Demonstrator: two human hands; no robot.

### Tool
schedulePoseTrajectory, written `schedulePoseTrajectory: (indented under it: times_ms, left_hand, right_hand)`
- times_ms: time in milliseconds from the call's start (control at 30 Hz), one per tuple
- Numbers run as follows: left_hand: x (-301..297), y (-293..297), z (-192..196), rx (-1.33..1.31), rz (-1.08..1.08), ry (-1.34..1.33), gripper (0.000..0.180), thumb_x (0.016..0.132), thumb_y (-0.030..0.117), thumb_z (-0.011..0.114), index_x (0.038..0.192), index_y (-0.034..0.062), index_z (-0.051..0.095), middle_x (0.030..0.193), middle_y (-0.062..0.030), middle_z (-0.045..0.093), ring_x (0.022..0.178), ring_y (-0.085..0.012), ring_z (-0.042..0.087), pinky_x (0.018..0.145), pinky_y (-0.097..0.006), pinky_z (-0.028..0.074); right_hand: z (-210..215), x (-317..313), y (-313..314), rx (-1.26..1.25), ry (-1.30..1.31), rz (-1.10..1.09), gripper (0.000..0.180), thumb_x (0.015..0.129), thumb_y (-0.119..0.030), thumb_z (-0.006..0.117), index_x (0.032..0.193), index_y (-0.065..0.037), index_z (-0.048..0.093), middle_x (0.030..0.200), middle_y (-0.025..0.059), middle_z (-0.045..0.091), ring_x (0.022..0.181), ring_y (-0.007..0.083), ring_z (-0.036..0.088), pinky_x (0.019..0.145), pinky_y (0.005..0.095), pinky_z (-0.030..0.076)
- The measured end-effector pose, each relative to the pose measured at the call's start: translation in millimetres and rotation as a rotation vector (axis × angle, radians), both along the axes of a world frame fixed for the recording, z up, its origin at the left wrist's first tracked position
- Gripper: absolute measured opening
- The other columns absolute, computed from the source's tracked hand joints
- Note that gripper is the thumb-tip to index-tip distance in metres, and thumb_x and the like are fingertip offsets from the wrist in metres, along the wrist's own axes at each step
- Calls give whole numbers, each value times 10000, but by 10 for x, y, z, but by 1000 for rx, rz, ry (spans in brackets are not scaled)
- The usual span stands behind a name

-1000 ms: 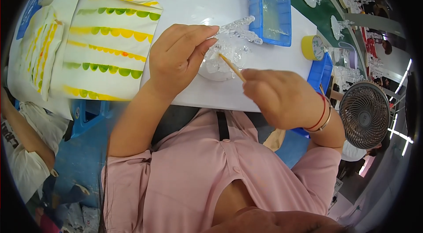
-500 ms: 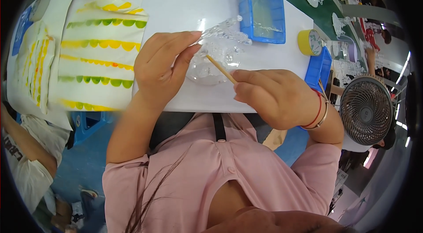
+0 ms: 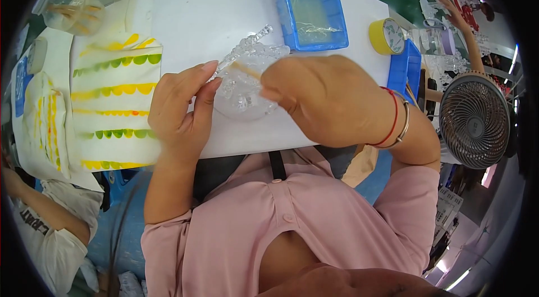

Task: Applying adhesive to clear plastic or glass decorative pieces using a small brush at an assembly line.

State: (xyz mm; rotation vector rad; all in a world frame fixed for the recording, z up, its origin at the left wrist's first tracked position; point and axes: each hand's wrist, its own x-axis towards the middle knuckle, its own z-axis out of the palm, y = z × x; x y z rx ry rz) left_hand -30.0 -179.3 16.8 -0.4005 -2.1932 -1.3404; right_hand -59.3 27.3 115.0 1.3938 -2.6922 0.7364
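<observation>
My left hand [image 3: 182, 100] pinches the edge of a transparent beaded plastic piece [image 3: 254, 41] between thumb and fingertips. Below its knobbly branches lies a round transparent base [image 3: 241, 109], over the white table surface. A thin pale wooden stick [image 3: 246, 70] is gripped in my right hand [image 3: 331, 97], its tip against or just above the beaded piece; contact cannot be made out. My right fist is bent over the stick and hides its rear part.
Beyond my hands stands a blue bin [image 3: 314, 10] with a transparent film in it. Yellow tape [image 3: 386, 37], a smaller blue tray [image 3: 404, 69] and a fan [image 3: 474, 120] are on the right. Patterned paper [image 3: 115, 111] and a jar of sticks [image 3: 73, 13] sit left.
My right hand has turned over and moved up and left, bringing the stick across the beaded piece. My left hand still pinches the piece; the whole view has shifted a little.
</observation>
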Motion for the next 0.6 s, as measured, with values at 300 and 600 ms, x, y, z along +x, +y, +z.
schedulePoseTrajectory:
  times_ms: [300, 600]
  left_hand:
    - [5, -18, -8, -30, 10, 32, 281, 738, -31, 747, 999, 54, 689, 873, -66, 698, 610, -157, 526, 562, -252, 426]
    - [1, 3, -16, -25, 5, 19, 284, 737, -34, 746, 1000, 53, 687, 878, -69, 698, 628, -157, 538, 548, -251, 419]
  right_hand:
    - [28, 1, 145, -1, -8, -80, 183, 799, -44, 693, 909, -32, 547, 702, 82, 565, 549, 263, 567, 482, 338, 437]
    - [-240, 128, 400, -147, -1, -12, 210, 762, 27, 695, 923, 19, 560, 806, 137, 637, 689, 297, 651, 560, 320, 513]
